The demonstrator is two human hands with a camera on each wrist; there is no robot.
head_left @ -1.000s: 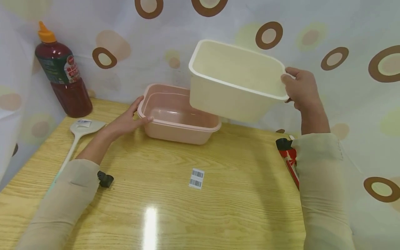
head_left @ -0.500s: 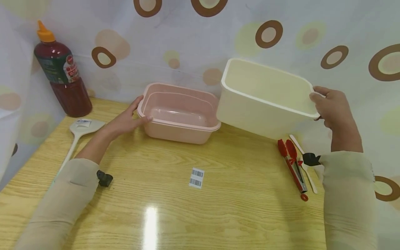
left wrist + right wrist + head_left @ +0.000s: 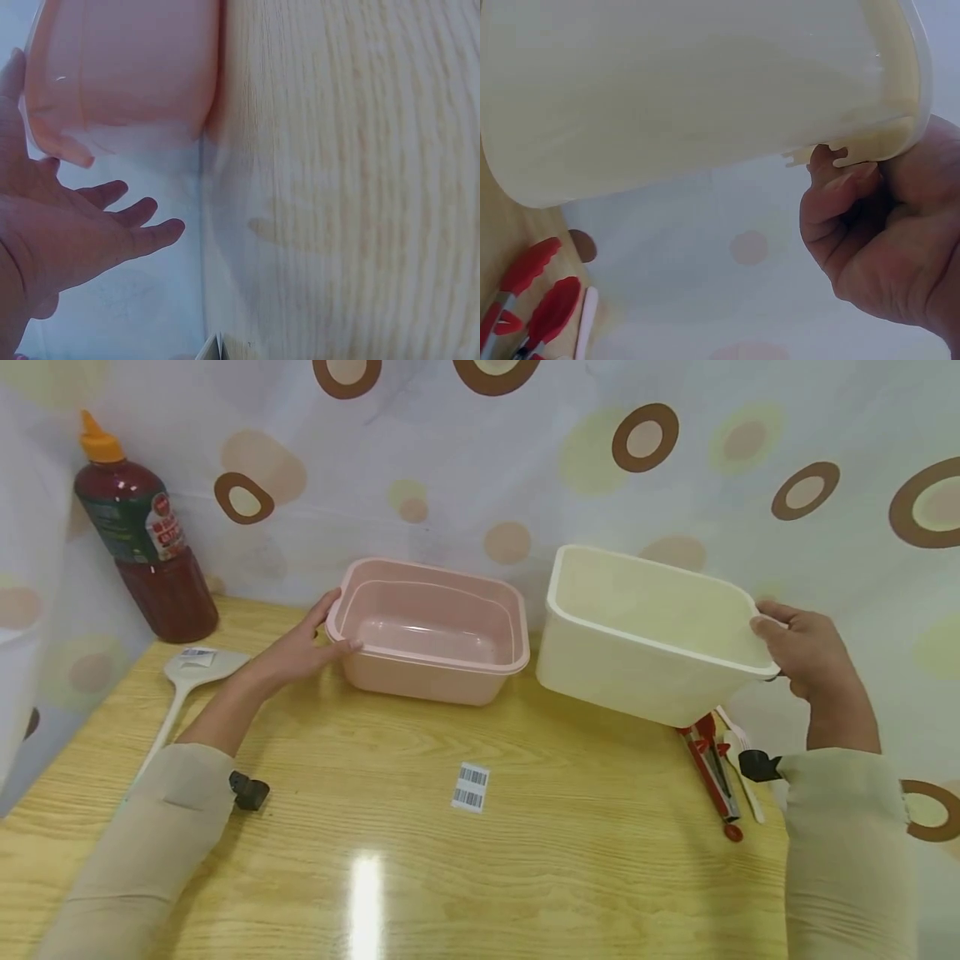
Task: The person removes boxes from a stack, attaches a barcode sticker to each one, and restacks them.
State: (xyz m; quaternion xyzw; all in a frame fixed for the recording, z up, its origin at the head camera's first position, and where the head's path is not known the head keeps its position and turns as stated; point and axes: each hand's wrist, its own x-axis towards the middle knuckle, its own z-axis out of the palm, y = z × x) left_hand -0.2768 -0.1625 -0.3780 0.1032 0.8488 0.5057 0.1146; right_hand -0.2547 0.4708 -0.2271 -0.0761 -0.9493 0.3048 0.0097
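A pink plastic bin (image 3: 427, 681) stands on the table against the back cloth. At its left end my left hand (image 3: 296, 652) touches the rim, thumb along the front corner. In the left wrist view the fingers of that hand (image 3: 67, 225) are straight and spread beside the bin. To the right, my right hand (image 3: 810, 647) grips the end rim of a cream plastic bin (image 3: 645, 668). Curled fingers (image 3: 832, 202) show under that rim in the right wrist view. This bin is tilted; whether its far bottom edge touches the table I cannot tell.
Red-tipped tongs (image 3: 712, 777) and a pale fork and spoon (image 3: 742, 768) lie at the right edge, partly behind the cream bin. A sauce bottle (image 3: 146, 552) stands back left, near a pale turner (image 3: 183, 681). A barcode sticker (image 3: 471, 787) lies mid-table.
The cream bin, gripped in my right hand, has moved right and down from above the pink bin to beside it. My left hand and the pink bin have stayed put.
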